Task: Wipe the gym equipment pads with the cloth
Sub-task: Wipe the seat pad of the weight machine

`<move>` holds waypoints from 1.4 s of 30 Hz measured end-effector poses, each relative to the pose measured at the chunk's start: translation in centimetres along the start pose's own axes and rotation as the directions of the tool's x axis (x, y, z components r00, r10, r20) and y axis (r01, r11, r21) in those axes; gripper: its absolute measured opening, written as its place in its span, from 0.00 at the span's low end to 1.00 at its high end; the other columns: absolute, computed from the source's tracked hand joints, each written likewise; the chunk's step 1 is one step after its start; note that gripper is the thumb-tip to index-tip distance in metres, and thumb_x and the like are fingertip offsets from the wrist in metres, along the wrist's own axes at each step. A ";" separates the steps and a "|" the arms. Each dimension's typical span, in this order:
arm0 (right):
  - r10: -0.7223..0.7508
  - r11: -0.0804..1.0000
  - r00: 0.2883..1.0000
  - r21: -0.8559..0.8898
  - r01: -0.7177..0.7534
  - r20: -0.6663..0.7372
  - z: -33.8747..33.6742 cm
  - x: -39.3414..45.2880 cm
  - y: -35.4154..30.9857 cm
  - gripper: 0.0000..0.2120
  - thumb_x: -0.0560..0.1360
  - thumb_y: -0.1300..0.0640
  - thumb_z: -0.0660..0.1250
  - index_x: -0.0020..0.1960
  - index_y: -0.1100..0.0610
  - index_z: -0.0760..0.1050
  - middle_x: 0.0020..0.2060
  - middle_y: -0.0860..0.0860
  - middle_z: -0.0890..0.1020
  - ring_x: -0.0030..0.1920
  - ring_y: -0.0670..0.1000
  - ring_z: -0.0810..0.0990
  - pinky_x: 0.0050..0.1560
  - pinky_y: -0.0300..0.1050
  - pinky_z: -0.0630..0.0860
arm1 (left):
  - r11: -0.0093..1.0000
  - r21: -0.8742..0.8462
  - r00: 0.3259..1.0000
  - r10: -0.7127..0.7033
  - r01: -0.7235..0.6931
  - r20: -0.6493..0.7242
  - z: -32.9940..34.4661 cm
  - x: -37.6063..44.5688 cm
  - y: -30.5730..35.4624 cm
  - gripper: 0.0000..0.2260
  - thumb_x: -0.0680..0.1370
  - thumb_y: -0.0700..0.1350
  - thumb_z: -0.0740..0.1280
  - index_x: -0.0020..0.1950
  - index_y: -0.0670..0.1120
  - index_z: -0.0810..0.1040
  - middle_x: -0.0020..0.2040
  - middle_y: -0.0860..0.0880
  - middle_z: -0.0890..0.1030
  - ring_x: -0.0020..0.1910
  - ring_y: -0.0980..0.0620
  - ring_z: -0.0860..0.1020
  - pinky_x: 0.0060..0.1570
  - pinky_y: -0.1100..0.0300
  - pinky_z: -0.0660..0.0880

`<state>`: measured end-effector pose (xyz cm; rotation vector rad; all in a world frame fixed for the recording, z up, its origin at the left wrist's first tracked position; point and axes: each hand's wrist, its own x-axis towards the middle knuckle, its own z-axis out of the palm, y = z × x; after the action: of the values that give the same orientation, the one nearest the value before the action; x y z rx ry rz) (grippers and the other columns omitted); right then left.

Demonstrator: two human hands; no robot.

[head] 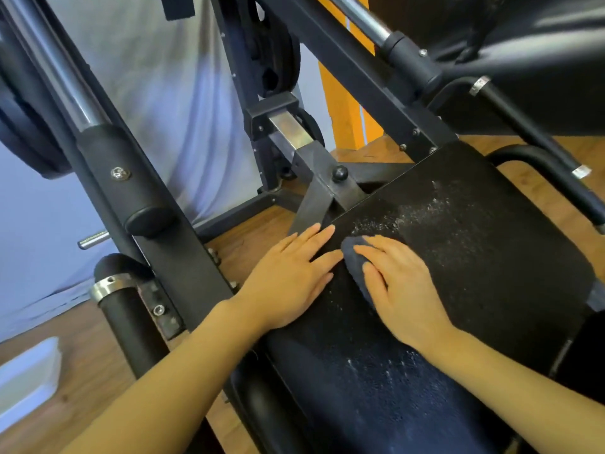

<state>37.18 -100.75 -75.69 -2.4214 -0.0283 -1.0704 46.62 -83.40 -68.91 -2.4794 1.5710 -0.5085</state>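
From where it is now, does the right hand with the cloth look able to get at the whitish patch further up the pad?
Probably yes. The right hand presses the cloth on the pad, and the whitish patch lies just beyond it on the same surface with nothing between them.

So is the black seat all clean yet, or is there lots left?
Not yet. The right hand presses the dark cloth on the pad, and the left hand rests flat beside it. White specks still show ahead of the cloth, and more nearer the wrists. No patch looks plainly finished.
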 end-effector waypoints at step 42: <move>0.165 0.986 0.986 -0.017 -0.166 -0.021 2.5 -9.2 -1.6 0.20 0.79 0.57 0.57 0.70 0.55 0.70 0.71 0.52 0.68 0.74 0.56 0.61 0.76 0.50 0.52 | 0.970 0.116 0.977 0.212 -0.214 0.033 -0.3 -1.3 -1.3 0.27 0.79 0.60 0.55 0.76 0.49 0.66 0.77 0.40 0.60 0.77 0.41 0.56 0.73 0.45 0.59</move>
<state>32.25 -96.68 -82.88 -2.3822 0.1873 -1.0224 47.08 -81.67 -68.51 -2.1897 1.7195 -0.5246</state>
